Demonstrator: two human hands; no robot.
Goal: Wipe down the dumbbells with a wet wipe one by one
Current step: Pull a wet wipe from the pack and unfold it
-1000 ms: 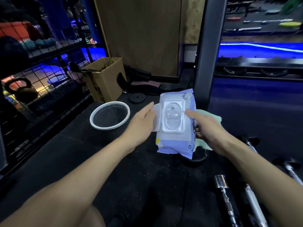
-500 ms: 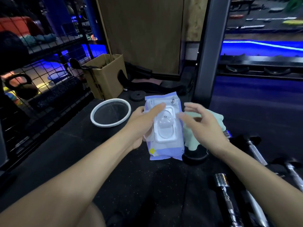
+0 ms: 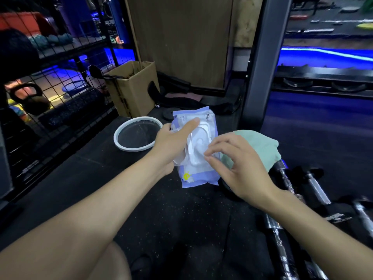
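Dumbbells point(image 3: 314, 186) lie side by side on the dark rubber floor point(image 3: 161, 215) at the lower right, chrome handles pointing away from the person and black ends partly lost in shadow. A pale green cloth point(image 3: 260, 148) is draped over the far end of the nearest one. The wet wipe pack point(image 3: 203, 174), lilac and white with a white plastic lid, is held above the floor in front of the person, left of the dumbbells. The left hand point(image 3: 171, 146) grips the pack from its left side, thumb laid across the upper part of the lid and fingers curled behind. The right hand point(image 3: 240, 166) hovers at the lid's lower right edge, thumb and forefinger bent toward each other in a narrow pinch over the plastic; whether they actually hold the lid or a wipe cannot be told. Left of the pack, a round white-rimmed basin point(image 3: 121, 142) sits on the floor. Behind it stands an open cardboard box point(image 3: 133, 96), beside a black wire rack point(image 3: 60, 81) with a kettlebell point(image 3: 30, 100) on its shelf.
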